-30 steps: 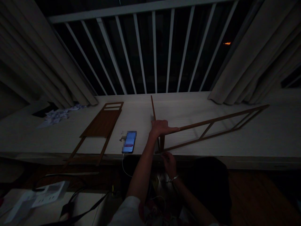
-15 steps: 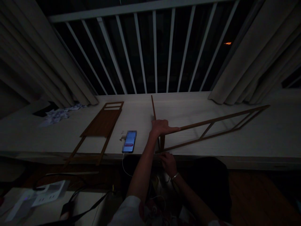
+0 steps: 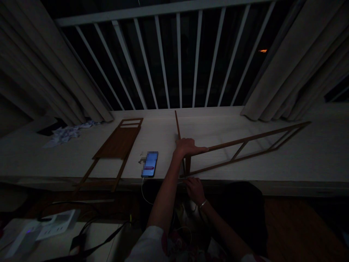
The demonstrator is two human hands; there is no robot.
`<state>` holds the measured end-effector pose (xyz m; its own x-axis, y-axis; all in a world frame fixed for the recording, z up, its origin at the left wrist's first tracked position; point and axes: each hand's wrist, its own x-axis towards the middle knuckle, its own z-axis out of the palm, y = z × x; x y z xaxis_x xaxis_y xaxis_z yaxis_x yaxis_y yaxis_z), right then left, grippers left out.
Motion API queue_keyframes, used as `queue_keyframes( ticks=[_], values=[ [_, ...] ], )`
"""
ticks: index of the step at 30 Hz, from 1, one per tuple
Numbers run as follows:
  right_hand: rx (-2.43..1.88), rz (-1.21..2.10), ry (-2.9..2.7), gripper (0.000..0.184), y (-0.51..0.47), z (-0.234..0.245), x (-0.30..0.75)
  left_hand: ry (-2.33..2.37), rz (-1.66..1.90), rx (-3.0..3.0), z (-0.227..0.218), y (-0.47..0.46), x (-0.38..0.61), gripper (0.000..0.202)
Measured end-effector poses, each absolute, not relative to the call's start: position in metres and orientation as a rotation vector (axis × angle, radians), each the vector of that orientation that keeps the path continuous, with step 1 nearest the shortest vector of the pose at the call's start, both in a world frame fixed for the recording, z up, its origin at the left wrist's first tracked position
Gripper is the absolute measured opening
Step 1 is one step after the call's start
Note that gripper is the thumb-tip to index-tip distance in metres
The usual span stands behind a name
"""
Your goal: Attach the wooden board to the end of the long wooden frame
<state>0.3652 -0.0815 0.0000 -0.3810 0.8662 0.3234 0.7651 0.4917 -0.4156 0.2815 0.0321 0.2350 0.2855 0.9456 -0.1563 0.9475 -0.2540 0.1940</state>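
A long wooden ladder-like frame (image 3: 245, 147) stands on its edge on the pale window ledge (image 3: 300, 163), stretching right. My left hand (image 3: 187, 146) rests on top of its near end, fingers wrapped over the upper rail where a thin upright stick (image 3: 177, 125) meets it. My right hand (image 3: 194, 187), with a bracelet at the wrist, sits at the frame's lower near corner by the ledge's front edge. Its fingers are curled, and the dark hides what they pinch.
A flat wooden panel with two legs (image 3: 116, 149) lies left on the ledge, beside a lit phone (image 3: 149, 163) with a cable. Crumpled paper (image 3: 68, 133) lies far left. White railing bars (image 3: 178, 62) and curtains (image 3: 294, 69) stand behind. A power strip (image 3: 51, 225) sits lower left.
My right hand has crept slightly up and left toward the frame's lower corner. My left hand and the frame have stayed put.
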Motion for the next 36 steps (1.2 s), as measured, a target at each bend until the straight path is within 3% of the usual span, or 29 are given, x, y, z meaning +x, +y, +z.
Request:
queue_keyframes(
  ticks=[21, 28, 36],
  values=[
    [-1.345, 0.247, -2.096, 0.016, -0.072, -0.011, 0.370, 1.744, -0.036, 2.182, 0.235, 0.040, 0.283, 0.081],
    [-1.459, 0.131, -1.972, 0.034, -0.068, -0.003, 0.380, 1.714, -0.046, 2.195, 0.232, 0.044, 0.282, 0.081],
    [-1.399, 0.112, -2.022, 0.032, -0.068, 0.002, 0.385, 1.669, -0.040, 2.192, 0.230, 0.050, 0.286, 0.078]
  ],
)
